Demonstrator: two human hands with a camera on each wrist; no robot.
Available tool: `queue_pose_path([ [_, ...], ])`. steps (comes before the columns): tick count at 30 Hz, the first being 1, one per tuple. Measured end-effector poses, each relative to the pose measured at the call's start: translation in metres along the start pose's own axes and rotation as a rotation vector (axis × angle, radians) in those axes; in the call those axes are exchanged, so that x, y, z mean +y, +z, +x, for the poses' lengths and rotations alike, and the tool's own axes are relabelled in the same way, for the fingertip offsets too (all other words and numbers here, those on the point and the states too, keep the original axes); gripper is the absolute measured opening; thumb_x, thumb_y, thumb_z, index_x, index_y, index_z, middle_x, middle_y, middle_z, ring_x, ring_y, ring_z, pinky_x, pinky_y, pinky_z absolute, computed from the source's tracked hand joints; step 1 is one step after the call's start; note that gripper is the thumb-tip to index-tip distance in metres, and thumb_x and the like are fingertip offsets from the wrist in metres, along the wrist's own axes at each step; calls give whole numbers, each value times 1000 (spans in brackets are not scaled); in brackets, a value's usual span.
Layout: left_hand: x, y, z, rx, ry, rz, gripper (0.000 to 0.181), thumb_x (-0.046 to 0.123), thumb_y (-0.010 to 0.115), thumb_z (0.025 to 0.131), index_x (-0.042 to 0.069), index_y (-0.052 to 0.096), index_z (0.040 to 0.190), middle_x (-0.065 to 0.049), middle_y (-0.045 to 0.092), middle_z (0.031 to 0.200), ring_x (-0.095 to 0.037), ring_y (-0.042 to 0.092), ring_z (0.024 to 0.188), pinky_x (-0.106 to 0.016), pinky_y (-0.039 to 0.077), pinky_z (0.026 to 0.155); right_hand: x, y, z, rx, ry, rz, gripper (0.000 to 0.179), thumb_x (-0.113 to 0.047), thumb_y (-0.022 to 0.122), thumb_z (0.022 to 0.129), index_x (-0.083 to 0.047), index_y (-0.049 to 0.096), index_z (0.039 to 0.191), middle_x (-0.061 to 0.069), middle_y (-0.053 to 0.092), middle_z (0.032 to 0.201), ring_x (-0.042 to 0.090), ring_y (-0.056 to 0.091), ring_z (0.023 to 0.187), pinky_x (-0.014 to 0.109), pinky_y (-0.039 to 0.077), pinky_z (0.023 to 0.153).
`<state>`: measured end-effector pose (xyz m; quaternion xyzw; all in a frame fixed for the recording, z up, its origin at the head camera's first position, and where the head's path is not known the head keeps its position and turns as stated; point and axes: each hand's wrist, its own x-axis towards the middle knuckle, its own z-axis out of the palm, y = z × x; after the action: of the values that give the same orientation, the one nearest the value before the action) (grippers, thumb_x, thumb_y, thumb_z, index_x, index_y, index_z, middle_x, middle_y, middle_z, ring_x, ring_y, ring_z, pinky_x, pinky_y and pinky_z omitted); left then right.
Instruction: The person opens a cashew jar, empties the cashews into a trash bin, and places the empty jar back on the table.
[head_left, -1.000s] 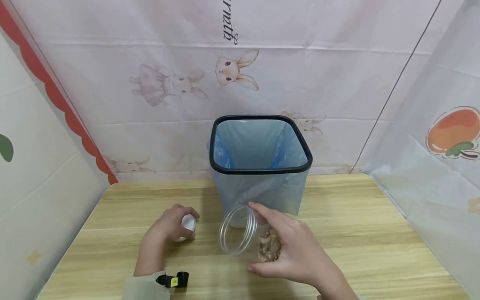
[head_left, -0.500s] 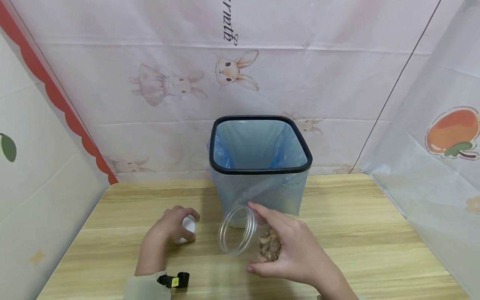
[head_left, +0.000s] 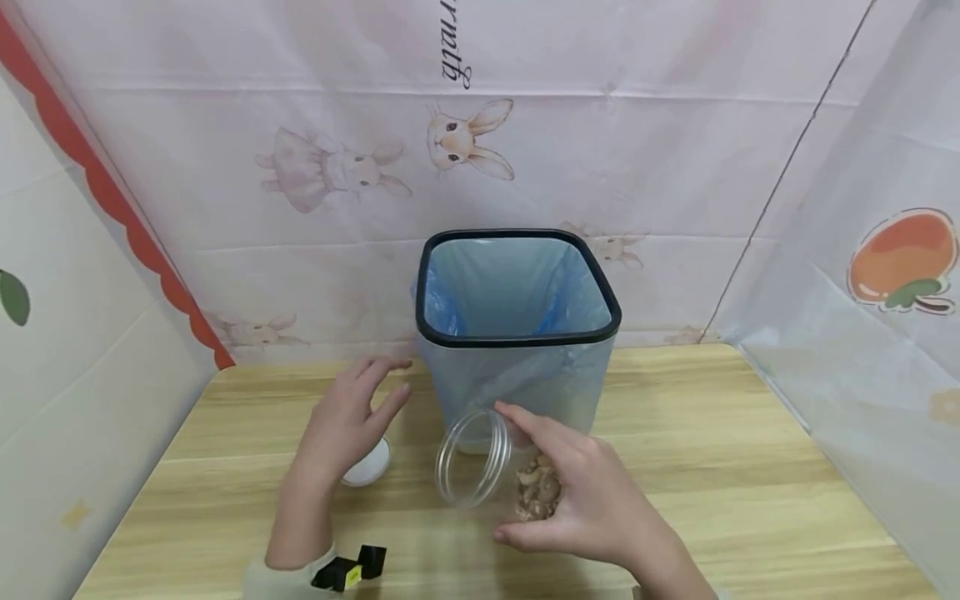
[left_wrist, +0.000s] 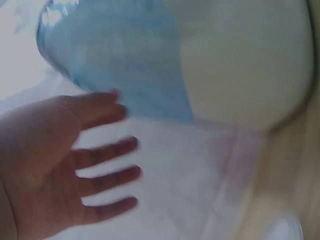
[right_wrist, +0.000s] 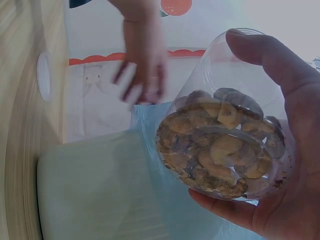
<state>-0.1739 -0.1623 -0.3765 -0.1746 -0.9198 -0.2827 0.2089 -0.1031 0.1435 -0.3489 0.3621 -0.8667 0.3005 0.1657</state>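
My right hand (head_left: 592, 492) grips a clear plastic jar (head_left: 501, 462) from its right side, thumb on one side and fingers on the other. The jar is uncovered and tilted, its round mouth facing left. Brown dried pieces resembling mushrooms (right_wrist: 225, 145) lie in its lower part. A round white lid (head_left: 369, 467) rests on the table, partly hidden beneath my left hand (head_left: 348, 425). That hand is raised off the lid with its fingers spread and holds nothing; in the left wrist view its fingers (left_wrist: 107, 180) are apart, close to the bin.
Behind the jar stands a bin (head_left: 517, 367) with a black rim and a bluish bag inside. The wooden table (head_left: 712, 467) meets a printed cloth wall (head_left: 337, 283) at the back, with more cloth on both sides.
My left hand has let go of the white lid and risen up and forward towards the bin, fingers spreading. The right hand and the jar have stayed nearly still.
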Motion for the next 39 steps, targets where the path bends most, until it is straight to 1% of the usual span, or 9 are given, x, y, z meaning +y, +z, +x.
queue_pose_path([
  [3,17,-5,9,209,104,-34,30,27,59,102,14,64,128,-5,66,127,-27,59,121,-48,49,98,1,-1,2,-1,-1,-1,105,-64,84,66,-26,40,153,-10,57,140,11,61,119,39,56,91],
  [6,31,-14,13,370,164,-78,28,22,57,102,10,65,126,-7,67,123,-26,60,119,-44,46,101,1,-1,3,3,-13,-6,106,-62,86,65,-26,39,153,-10,57,140,11,61,120,39,55,92],
  [10,46,-24,16,472,257,-129,32,29,55,102,8,66,125,-10,65,125,-29,58,121,-43,43,103,1,-1,5,12,-31,-5,108,-58,88,62,-25,39,153,-9,57,141,12,60,122,39,54,94],
  [13,58,-26,21,516,384,-145,37,35,55,102,7,67,123,-14,63,128,-34,54,128,-44,40,109,2,-2,6,18,-45,-7,108,-58,88,62,-24,40,153,-8,57,140,11,60,121,38,55,94],
  [16,66,-23,26,503,500,-119,37,34,57,102,6,68,123,-18,60,135,-40,45,137,-51,34,115,3,-4,6,11,-50,1,107,-59,88,64,-23,40,152,-8,57,140,11,61,120,37,55,93],
  [19,66,-18,30,437,561,-58,37,33,56,103,10,66,130,-18,54,144,-41,38,142,-55,29,117,3,-4,4,4,-49,7,106,-59,87,65,-23,40,152,-7,57,141,11,61,120,38,56,92],
  [25,65,-12,33,334,619,7,40,35,52,104,15,62,138,-13,52,148,-39,38,143,-55,28,117,3,-2,0,-6,-42,24,103,-61,85,68,-23,39,153,-8,56,141,11,61,121,37,56,92],
  [34,69,-9,41,328,686,-23,35,25,53,105,9,64,134,-14,63,133,-41,50,132,-56,35,113,5,-3,-1,16,-41,18,105,-60,86,66,-22,40,152,-8,57,139,9,62,117,35,56,91],
  [39,70,-5,41,322,661,-62,38,10,68,94,9,65,133,-13,64,130,-40,50,132,-54,35,114,6,-6,-2,32,-26,15,106,-58,88,64,-22,41,152,-8,58,138,10,62,116,35,56,90],
])
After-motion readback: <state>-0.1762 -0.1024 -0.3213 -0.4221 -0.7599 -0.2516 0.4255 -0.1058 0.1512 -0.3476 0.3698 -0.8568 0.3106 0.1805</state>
